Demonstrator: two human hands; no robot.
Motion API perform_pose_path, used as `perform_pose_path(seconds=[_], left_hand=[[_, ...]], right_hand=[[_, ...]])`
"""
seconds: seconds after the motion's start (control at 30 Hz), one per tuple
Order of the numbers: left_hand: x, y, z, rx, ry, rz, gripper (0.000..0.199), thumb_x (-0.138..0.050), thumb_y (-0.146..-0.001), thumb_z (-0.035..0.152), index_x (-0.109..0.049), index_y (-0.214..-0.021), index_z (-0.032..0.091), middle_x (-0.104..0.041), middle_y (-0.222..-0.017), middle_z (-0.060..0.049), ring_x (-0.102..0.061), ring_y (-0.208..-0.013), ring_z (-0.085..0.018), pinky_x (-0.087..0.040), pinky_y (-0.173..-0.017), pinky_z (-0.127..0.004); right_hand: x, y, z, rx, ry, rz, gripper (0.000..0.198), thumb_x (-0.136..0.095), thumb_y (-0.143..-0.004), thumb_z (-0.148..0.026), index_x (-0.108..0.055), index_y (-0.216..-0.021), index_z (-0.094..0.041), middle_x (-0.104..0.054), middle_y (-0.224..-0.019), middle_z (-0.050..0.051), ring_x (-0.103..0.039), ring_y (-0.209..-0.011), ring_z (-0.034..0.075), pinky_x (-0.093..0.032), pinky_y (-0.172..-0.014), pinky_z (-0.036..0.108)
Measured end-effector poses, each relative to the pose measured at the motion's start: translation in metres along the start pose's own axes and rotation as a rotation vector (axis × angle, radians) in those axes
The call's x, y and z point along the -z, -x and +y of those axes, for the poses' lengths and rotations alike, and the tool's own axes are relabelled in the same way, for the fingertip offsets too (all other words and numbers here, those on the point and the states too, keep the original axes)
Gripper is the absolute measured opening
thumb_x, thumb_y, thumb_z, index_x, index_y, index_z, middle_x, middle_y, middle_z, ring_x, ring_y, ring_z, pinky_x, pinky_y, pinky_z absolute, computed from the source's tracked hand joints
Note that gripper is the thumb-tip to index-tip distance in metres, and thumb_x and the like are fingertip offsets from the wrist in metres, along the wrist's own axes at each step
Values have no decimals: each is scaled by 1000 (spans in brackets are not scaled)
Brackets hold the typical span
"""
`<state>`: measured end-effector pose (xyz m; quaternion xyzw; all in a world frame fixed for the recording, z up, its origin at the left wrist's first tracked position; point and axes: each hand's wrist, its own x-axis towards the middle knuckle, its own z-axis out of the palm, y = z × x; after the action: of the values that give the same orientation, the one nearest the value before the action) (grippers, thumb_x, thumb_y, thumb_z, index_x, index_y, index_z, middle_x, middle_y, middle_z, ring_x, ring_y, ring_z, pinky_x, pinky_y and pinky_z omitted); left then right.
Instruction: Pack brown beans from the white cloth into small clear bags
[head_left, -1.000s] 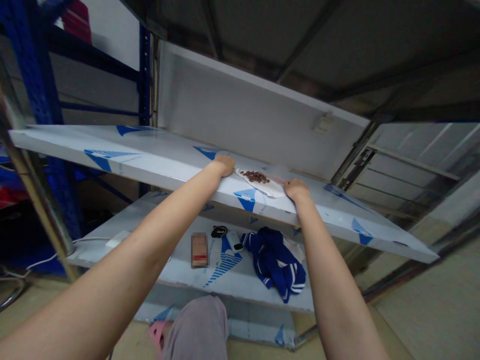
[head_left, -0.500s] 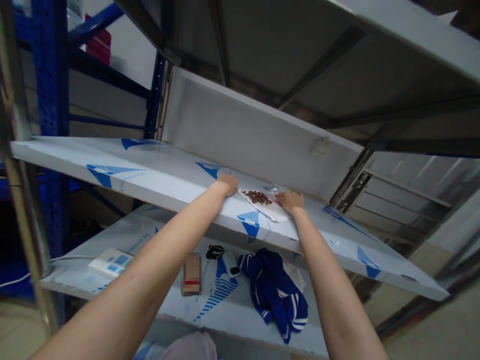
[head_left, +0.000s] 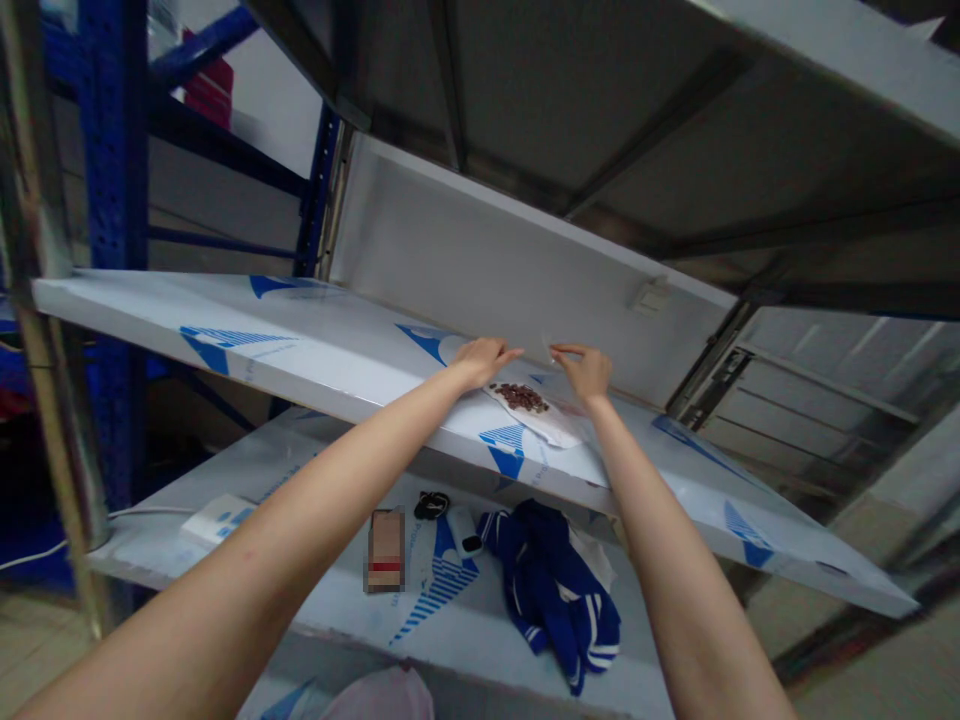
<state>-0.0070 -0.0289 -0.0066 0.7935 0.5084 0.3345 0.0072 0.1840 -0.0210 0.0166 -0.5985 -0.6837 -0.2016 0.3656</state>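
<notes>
Dark brown beans or seeds [head_left: 521, 398] lie in a small heap on a white paper sheet [head_left: 559, 432] on the upper shelf. My left hand [head_left: 480, 362] is just behind the heap's left side, fingers stretched to the right and apparently holding nothing. Above the sheet's right side, my right hand [head_left: 586, 370] pinches a thin, clear piece of plastic [head_left: 549, 350] between thumb and fingertips. The plastic is faint against the pale back panel, so its full shape cannot be made out.
The upper shelf [head_left: 322, 340] has blue-printed film on it. On the lower shelf lie a blue-and-white garment [head_left: 555, 590], a pixelated flat item [head_left: 385, 550], a black coiled item [head_left: 432, 505], a light-coloured device [head_left: 466, 532] and a white box [head_left: 221, 518] with a cable.
Both hands have risen from the paper sheet. My left hand has moved right and its fingers have stretched out. My right hand has lifted the clear plastic off the shelf.
</notes>
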Motion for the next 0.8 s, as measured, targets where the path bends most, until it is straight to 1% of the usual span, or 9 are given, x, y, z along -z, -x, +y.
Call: perform_pose_path(seconds=[0.03, 0.1, 0.2, 0.33, 0.4, 0.47, 0.6, 0.73, 0.8], left_hand=[[-2, -1, 0, -17, 86, 24, 49, -27, -91, 51, -62, -96, 16, -66, -95, -9, -61, -89, -22, -42, -70, -27], [-5, -1, 0, -9, 165, 44, 39, -35, -91, 45, -63, -92, 18, -67, -93, -6, -60, -86, -20, -40, -68, -26], [-8, -1, -1, 82, 207, 38, 28, -44, -88, 37, -64, -87, 18, -67, -88, -5, -60, -82, -19, -38, -65, -25], [-10, -5, -1, 121, 387, 3, 40, -39, -89, 45, -66, -80, 16, -67, -78, -4, -59, -67, -16, -37, -58, -25], [-11, -7, -1, 140, 430, 6, 34, -45, -86, 39, -66, -76, 15, -66, -74, -4, -57, -62, -15, -37, -56, -24], [-10, -9, -2, 183, 456, -4, 22, -52, -82, 28, -65, -73, 13, -66, -72, -5, -54, -58, -13, -37, -54, -24], [-6, -13, -3, 215, 535, -52, 14, -52, -76, 15, -64, -69, 12, -66, -73, -5, -50, -53, -10, -38, -53, -23], [-3, -21, -4, 180, 538, 11, 12, -56, -73, 19, -66, -71, 14, -65, -70, -4, -49, -53, -10, -39, -56, -23], [-3, -28, -4, 155, 530, 49, 11, -59, -73, 21, -67, -72, 13, -64, -68, -4, -49, -53, -10, -38, -56, -24]], right_hand=[[-3, 0, -6, 61, -59, 8, 25, -50, -84, -32, -70, -96, -22, -68, -101, 7, -60, -98, 21, -34, -88, 34], [-8, 2, -16, 198, -105, 0, 21, -52, -84, -29, -71, -89, -23, -70, -97, 4, -60, -97, 21, -31, -90, 36], [-14, 8, -22, 321, -75, -24, 17, -55, -83, -26, -72, -84, -23, -70, -95, 2, -58, -98, 22, -27, -94, 39], [-16, 12, -19, 330, 0, -16, 18, -54, -84, -25, -71, -87, -24, -70, -97, 3, -56, -99, 24, -28, -91, 41], [-16, 13, -16, 356, 32, -37, 18, -54, -84, -25, -71, -87, -24, -69, -97, 4, -56, -98, 24, -28, -91, 42], [-18, 13, -15, 375, 43, -49, 18, -54, -84, -25, -71, -87, -23, -69, -98, 4, -55, -99, 24, -27, -92, 43], [-18, 14, -18, 361, 25, -21, 21, -50, -86, -26, -71, -88, -23, -68, -100, 5, -54, -101, 24, -26, -95, 44], [-12, 15, -21, 295, 1, 72, 28, -49, -86, -28, -64, -109, -24, -63, -114, 7, -51, -107, 25, -27, -96, 44], [-10, 14, -21, 249, -25, 104, 32, -48, -86, -31, -60, -115, -23, -60, -118, 8, -52, -105, 24, -30, -94, 42]])
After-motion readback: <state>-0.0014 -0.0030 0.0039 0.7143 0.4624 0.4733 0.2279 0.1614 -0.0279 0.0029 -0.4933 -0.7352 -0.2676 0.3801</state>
